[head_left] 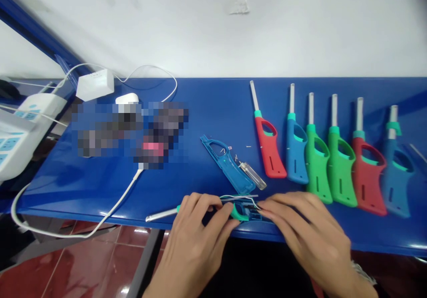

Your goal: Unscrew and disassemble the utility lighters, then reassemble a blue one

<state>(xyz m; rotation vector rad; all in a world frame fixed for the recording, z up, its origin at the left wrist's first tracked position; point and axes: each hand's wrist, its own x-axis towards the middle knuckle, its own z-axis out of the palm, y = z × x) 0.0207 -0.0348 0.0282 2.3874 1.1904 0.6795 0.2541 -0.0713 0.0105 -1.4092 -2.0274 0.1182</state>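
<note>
An opened blue gas lighter lies at the table's front edge, its metal tube (162, 215) pointing left and its green trigger (240, 213) showing in the lower shell. My left hand (200, 227) is closed around it near the trigger. The fingertips of my right hand (307, 231) are pinched at the lighter's inside, on a small dark part where a thin white wire (249, 197) ends. Just beyond the hands lies the loose blue half shell (230, 167). Beside it are a clear fuel tank (253, 175) and several tiny screws (236, 158).
To the right stand out several assembled lighters in a row, among them a red one (271, 149) and a green one (343, 169). Two blurred objects (160, 133), a white cable (120, 207) and a power strip (30, 124) occupy the left. A white wall (213, 35) bounds the back.
</note>
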